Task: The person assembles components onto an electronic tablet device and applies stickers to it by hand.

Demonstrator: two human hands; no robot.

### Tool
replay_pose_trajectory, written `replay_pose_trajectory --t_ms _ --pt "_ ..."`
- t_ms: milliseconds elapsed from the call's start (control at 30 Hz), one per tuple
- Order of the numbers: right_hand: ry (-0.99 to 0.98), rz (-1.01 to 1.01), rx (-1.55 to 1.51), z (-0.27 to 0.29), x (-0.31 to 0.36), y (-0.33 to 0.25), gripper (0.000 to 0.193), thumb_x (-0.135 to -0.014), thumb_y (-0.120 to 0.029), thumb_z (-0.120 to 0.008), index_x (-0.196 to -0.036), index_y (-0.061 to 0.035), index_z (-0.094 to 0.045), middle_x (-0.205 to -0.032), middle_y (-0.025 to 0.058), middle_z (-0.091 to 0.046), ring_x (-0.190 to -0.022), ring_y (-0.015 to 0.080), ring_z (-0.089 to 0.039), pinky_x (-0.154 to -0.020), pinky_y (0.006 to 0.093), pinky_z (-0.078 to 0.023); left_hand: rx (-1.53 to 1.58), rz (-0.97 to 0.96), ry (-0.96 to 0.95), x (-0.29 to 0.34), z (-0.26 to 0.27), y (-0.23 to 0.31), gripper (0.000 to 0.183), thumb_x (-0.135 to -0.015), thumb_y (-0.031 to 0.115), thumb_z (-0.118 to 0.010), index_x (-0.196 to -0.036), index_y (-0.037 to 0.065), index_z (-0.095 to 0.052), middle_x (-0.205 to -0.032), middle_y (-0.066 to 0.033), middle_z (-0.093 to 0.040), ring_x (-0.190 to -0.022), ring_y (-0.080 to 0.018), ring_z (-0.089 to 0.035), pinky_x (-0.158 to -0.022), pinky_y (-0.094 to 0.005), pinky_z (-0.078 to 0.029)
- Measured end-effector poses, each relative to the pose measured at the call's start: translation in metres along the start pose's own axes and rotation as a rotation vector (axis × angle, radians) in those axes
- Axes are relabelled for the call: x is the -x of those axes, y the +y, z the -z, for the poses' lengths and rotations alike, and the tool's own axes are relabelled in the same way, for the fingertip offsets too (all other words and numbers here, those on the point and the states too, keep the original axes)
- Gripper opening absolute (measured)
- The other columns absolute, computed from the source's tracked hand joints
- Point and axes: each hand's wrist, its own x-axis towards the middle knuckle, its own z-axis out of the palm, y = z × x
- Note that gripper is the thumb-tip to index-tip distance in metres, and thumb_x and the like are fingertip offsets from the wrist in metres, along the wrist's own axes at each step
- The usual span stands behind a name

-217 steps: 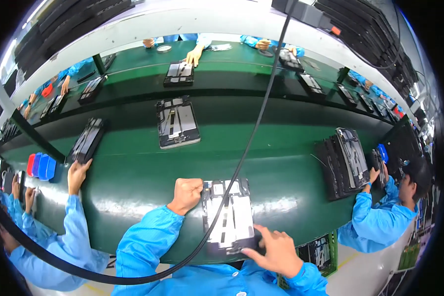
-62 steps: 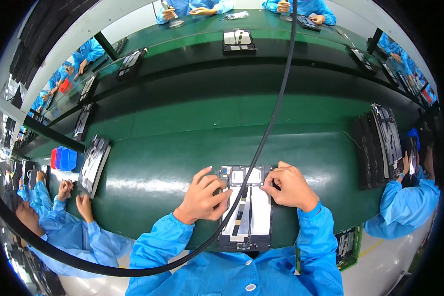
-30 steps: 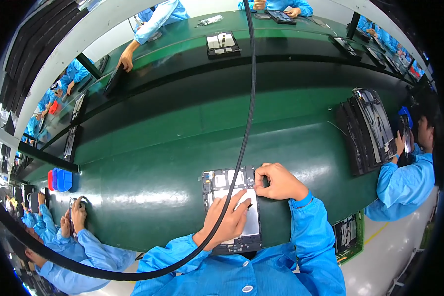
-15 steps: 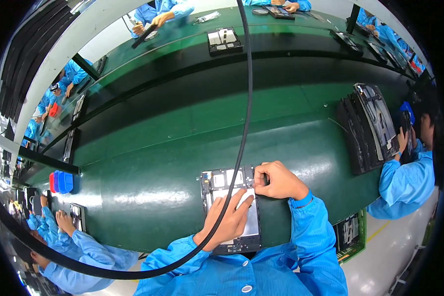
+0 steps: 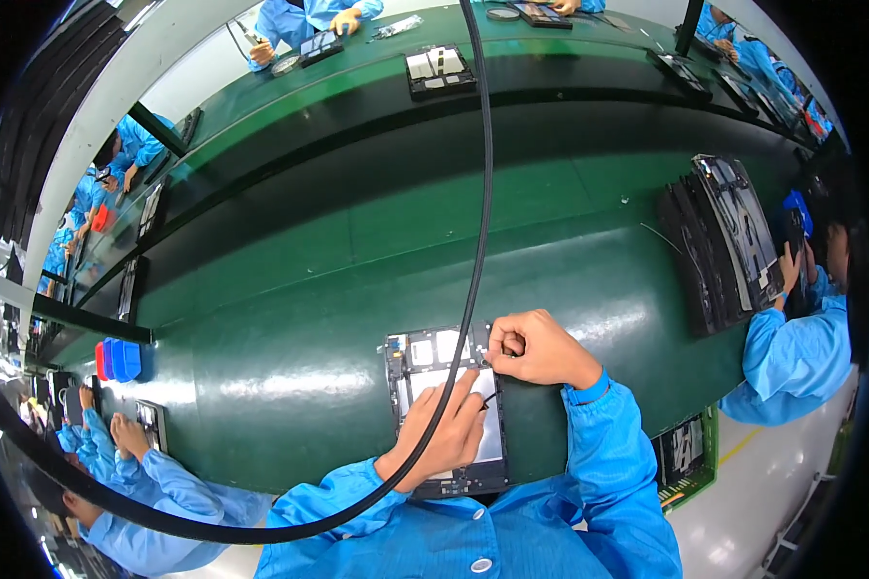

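A tablet (image 5: pixel 494 442) without its back cover lies on the green bench before me, its light battery area and dark circuit parts facing up. My left hand (image 5: pixel 438 425) rests across its middle, fingers stretched toward the upper right part. By those fingertips a short thin black piece (image 5: pixel 490 398) shows; whether it is fixed to the tablet I cannot tell. At the tablet's upper right edge my right hand (image 5: pixel 543 351) is closed in a pinch, thumb and forefinger together. What the pinch holds, if anything, is too small to make out. A black cable (image 5: pixel 480 241) hangs across the view, before my left hand.
A stack of opened tablets (image 5: pixel 729 241) stands on the bench (image 5: pixel 290 318) at right, beside a co-worker (image 5: pixel 797 338). Blue and red bins (image 5: pixel 121 359) are at left near another co-worker. A green crate (image 5: pixel 710 454) sits below the right edge. Another tablet (image 5: pixel 439 71) lies across the far shelf.
The right hand has shifted slightly left and up, its fingertips now over the tablet's edge. The left hand's fingers have bent a little, and the tablet appears slightly further left.
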Motion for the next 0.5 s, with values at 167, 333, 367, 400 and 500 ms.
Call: replay_pose_trajectory --t_ms 167,333,367,400,500 --pt "0.124 0.092 -0.058 -0.015 -0.013 0.007 0.015 -0.087 -0.014 -0.09 -0.092 -0.0028 -0.081 -0.063 0.0002 -0.043 -0.06 0.0105 -0.042 -0.056 0.0341 -0.032 0.092 0.027 0.022 -0.002 0.003 -0.003 0.018 -0.088 0.011 -0.075 -0.103 0.004 -0.069 -0.133 -0.0195 -0.07 -0.09 -0.032 -0.066 -0.08 -0.0438 -0.051" --pt "0.164 0.2 -0.04 -0.022 -0.021 0.015 0.016 -0.086 -0.013 -0.091 -0.098 -0.0045 -0.086 -0.065 0.0 -0.043 -0.06 0.0105 -0.04 -0.056 0.0342 -0.03 0.2 -0.004 0.047 -0.007 0.007 -0.025 0.015 -0.088 0.01 -0.076 -0.101 0.004 -0.072 -0.131 -0.0145 -0.073 -0.089 -0.0311 -0.063 -0.082 -0.0428 -0.05" --pt "0.164 0.194 -0.041 -0.022 -0.021 0.015 0.015 -0.085 -0.012 -0.092 -0.098 -0.0051 -0.087 -0.065 0.0 -0.043 -0.06 0.0105 -0.04 -0.056 0.0343 -0.029 0.194 -0.038 0.059 -0.008 0.006 -0.027 0.017 -0.087 0.008 -0.076 -0.103 0.005 -0.073 -0.13 -0.0135 -0.073 -0.09 -0.031 -0.062 -0.082 -0.0431 -0.05" --pt "0.161 0.19 -0.043 -0.021 -0.022 0.015 0.015 -0.085 -0.012 -0.092 -0.098 -0.0058 -0.088 -0.065 0.0 -0.042 -0.06 0.0105 -0.04 -0.056 0.0343 -0.029 0.184 -0.068 0.071 -0.008 0.006 -0.029 0.018 -0.086 0.007 -0.076 -0.104 0.005 -0.074 -0.13 -0.0124 -0.073 -0.09 -0.0309 -0.061 -0.082 -0.0433 -0.05" --pt "0.176 0.194 -0.04 -0.022 -0.022 0.014 0.015 -0.083 -0.011 -0.093 -0.097 -0.0062 -0.088 -0.064 0.0 -0.042 -0.06 0.0104 -0.04 -0.055 0.0349 -0.028 0.128 -0.08 0.03 -0.009 0.008 -0.028 0.021 -0.085 0.006 -0.076 -0.106 0.005 -0.075 -0.13 -0.0126 -0.073 -0.092 -0.031 -0.062 -0.082 -0.0445 -0.05"
